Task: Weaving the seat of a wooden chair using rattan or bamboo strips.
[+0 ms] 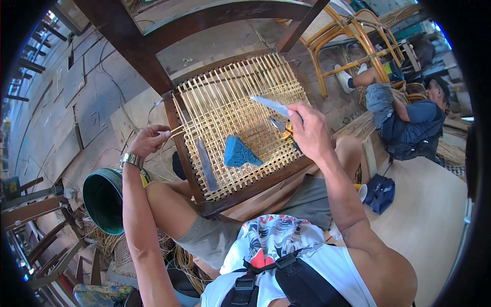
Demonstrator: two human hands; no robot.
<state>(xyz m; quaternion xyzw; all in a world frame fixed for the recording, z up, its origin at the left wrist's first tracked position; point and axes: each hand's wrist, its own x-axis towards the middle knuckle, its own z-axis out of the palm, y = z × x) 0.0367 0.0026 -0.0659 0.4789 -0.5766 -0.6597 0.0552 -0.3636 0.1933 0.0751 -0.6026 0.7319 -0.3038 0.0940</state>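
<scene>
A dark wooden chair frame [186, 156] stands in front of me, its seat a partly woven panel of pale cane strips [220, 110]. My left hand [148, 141], at the seat's left edge, pinches the end of a cane strand [177, 132] that runs out of the weave. In my right hand [311, 130] is a knife [271, 105], its blade pointing left above the weave. Just under that hand lie pliers with orange handles [283, 127]. A blue foam-like block [238, 152] rests on the seat, beside a flat grey blade [206, 166].
A green bucket [104, 202] stands by my left leg. Rattan chairs [353, 38] are at the far right, near a seated person [414, 115]. A dark blue cloth bundle [380, 194] lies on the pale board [419, 215] to my right. Loose cane [189, 268] lies behind the bucket.
</scene>
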